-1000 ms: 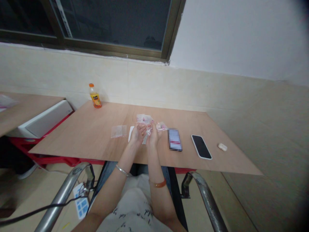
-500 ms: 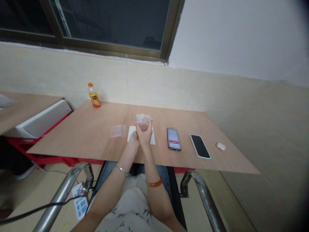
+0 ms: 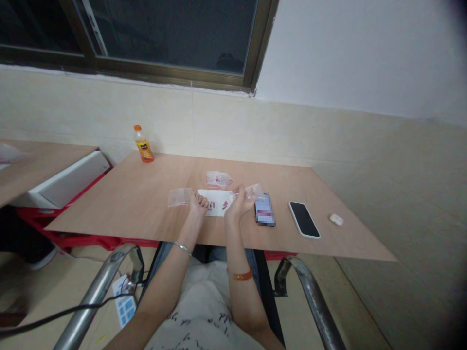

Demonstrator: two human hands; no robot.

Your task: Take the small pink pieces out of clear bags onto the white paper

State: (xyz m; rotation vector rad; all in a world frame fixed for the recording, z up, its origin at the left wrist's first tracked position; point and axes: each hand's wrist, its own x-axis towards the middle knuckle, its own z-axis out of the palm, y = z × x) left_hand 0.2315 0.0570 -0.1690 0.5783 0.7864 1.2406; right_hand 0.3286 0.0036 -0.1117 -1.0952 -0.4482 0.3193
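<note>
No writing reads clearly from here: the label on the orange juice bottle (image 3: 143,145) at ten o'clock on the worktop (image 3: 146,204) is too small, and the screen of the near phone (image 3: 264,211) is blurred. My right hand (image 3: 236,204) is raised off the worktop, wrist bent back, pinching a small clear plastic bag (image 3: 252,192) between thumb and fingertips, just left of that phone. My left hand (image 3: 198,204) rests curled on the left edge of the white paper sheet (image 3: 216,201), fingers pressed together; small red pieces (image 3: 225,204) lie on the sheet between my hands. A filled bag (image 3: 217,179) sits at twelve o'clock, an empty bag (image 3: 179,197) at nine. A dark phone (image 3: 304,219) and a white earbud case (image 3: 336,219) lie at three.
</note>
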